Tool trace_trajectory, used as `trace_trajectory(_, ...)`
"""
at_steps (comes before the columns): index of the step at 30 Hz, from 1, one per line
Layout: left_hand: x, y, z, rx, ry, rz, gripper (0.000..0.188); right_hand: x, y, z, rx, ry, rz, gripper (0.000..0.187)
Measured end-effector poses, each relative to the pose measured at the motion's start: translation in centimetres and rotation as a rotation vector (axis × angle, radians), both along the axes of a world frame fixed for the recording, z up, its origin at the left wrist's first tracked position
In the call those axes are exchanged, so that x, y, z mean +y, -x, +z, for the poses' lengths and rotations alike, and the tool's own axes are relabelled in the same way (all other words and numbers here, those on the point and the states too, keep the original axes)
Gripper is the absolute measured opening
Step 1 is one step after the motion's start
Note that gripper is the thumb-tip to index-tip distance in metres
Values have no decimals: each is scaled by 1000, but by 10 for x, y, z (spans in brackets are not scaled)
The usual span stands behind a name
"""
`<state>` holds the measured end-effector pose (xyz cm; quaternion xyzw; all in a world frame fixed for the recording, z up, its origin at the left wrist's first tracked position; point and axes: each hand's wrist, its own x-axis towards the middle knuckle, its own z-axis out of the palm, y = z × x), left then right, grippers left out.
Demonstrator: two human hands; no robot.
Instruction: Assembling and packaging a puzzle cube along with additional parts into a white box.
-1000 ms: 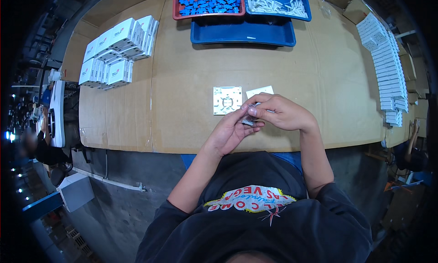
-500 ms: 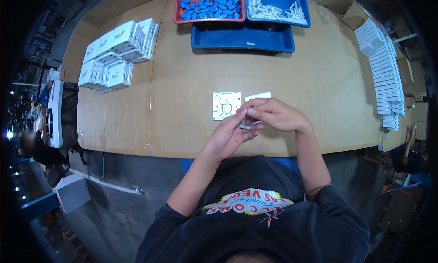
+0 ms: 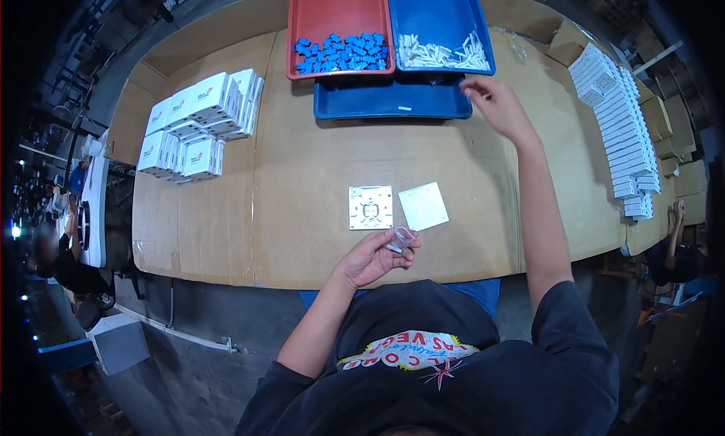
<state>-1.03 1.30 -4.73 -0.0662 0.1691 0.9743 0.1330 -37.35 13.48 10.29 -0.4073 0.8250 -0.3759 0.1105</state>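
My left hand (image 3: 370, 260) is near the table's front edge, its fingers closed on a small clear plastic bag (image 3: 402, 240). What lies inside the bag is too small to make out. Just beyond that hand, a square white plate with cut-outs (image 3: 370, 208) lies flat on the cardboard. Beside it on the right is a plain white square plate (image 3: 424, 206), slightly turned. My right hand (image 3: 495, 107) is stretched out to the right corner of the bins, fingers loosely bent and apart, with nothing visible in them.
At the back, a red bin (image 3: 340, 13) holds blue plastic pieces and a blue bin (image 3: 434, 13) holds slim white pieces. A lower blue tray (image 3: 393, 107) sits in front. White boxes (image 3: 200, 119) are stacked left; white square pieces (image 3: 619, 130) stand in rows right. Other people are at both sides.
My right hand has left my left hand and moved far and right to the bins. The left hand keeps the bag. The view has tilted, so the plain plate shows fully.
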Motion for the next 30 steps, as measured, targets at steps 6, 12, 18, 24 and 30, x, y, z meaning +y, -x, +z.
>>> trace_trajectory(6, 4, 6, 6, -19, 41, -7, 51, -33, 93, -27, 346, -82, -177, 22)
trace_trajectory(12, 3, 8, 9, -3, 59, 0, 50, -50, 121, -31, 423, -319, -41, 18)
trace_trajectory(18, 4, 10, 9, -6, 45, -9, 50, -55, 135, -35, 341, -288, -30, 12)
trace_trajectory(24, 4, 13, 9, -6, 12, -20, 51, -45, 136, -46, 259, 147, -244, 14)
trace_trajectory(30, 3, 6, 8, -10, 1, -15, 53, -35, 76, -7, -771, 843, -221, 21)
